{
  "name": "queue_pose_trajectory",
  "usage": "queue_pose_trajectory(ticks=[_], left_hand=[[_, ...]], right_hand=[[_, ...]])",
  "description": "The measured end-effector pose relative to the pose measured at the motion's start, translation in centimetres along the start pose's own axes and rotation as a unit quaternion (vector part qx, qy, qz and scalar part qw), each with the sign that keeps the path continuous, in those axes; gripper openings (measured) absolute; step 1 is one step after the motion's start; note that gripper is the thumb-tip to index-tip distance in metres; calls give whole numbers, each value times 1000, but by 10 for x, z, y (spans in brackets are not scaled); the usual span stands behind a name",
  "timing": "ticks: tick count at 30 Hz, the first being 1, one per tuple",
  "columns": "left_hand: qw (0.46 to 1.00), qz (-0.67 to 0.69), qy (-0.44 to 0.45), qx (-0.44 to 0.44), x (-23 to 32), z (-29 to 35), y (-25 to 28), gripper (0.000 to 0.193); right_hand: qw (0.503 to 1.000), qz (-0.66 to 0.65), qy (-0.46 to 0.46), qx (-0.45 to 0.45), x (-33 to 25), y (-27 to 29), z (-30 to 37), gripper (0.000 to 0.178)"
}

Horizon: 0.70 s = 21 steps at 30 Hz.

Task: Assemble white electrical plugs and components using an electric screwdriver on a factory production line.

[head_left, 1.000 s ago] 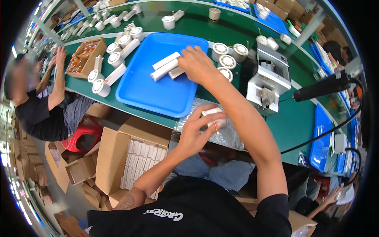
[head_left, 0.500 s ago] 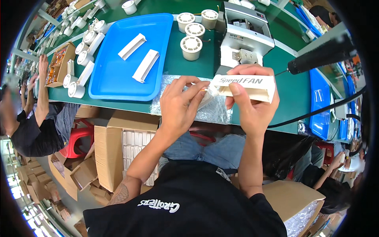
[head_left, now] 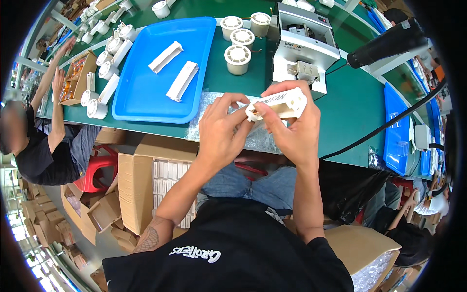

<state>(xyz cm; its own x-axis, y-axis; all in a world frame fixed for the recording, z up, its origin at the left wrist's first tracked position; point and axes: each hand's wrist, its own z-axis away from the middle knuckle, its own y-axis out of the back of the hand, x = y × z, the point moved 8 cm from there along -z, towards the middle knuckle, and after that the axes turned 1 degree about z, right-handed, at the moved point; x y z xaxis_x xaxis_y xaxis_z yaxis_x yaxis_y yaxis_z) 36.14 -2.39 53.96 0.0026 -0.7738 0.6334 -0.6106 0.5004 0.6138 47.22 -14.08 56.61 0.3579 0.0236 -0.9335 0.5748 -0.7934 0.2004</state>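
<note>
In my right hand point(head_left: 294, 129) is a long, hollow white plastic housing point(head_left: 296, 103), its open side toward me and its right end raised. Thumb and fingers grip it from both sides. My left hand point(head_left: 223, 129) is closed in a pinch against the housing's left end; what its fingertips hold is hidden. Clear bubble wrap point(head_left: 262, 141) lies on the table under both hands. To the left, a blue tray point(head_left: 141, 92) carries two more white housings point(head_left: 183, 81). Beyond my hands stand several round white fan units point(head_left: 237, 59) with short wires.
A white and black bench machine point(head_left: 304, 48) stands at the back right. A black power screwdriver point(head_left: 386, 45) hangs at right with its cable point(head_left: 379, 137) curving down. An open carton of white parts point(head_left: 134, 194) is left of my legs. A co-worker point(head_left: 44, 155) sits at far left.
My right hand has brought the housing left and turned it, so its left end now meets my left fingertips. The orange-white wire seen earlier in the left fingers is mostly hidden.
</note>
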Motion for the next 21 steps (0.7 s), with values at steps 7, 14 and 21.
queue_pose_trajectory(ticks=[7, 14, 21], left_hand=[[953, 235, 48, -184, -26, 5, -15, 69], [944, 291, 80, -130, -32, 7, -26, 72], [955, 266, 48, -124, -22, 3, -21, 66]], right_hand=[[997, 6, 74, -13, 4, 3, 6, 30], [964, 168, 187, -91, -9, 6, 16, 45], [959, 160, 210, -104, -9, 11, 20, 49]])
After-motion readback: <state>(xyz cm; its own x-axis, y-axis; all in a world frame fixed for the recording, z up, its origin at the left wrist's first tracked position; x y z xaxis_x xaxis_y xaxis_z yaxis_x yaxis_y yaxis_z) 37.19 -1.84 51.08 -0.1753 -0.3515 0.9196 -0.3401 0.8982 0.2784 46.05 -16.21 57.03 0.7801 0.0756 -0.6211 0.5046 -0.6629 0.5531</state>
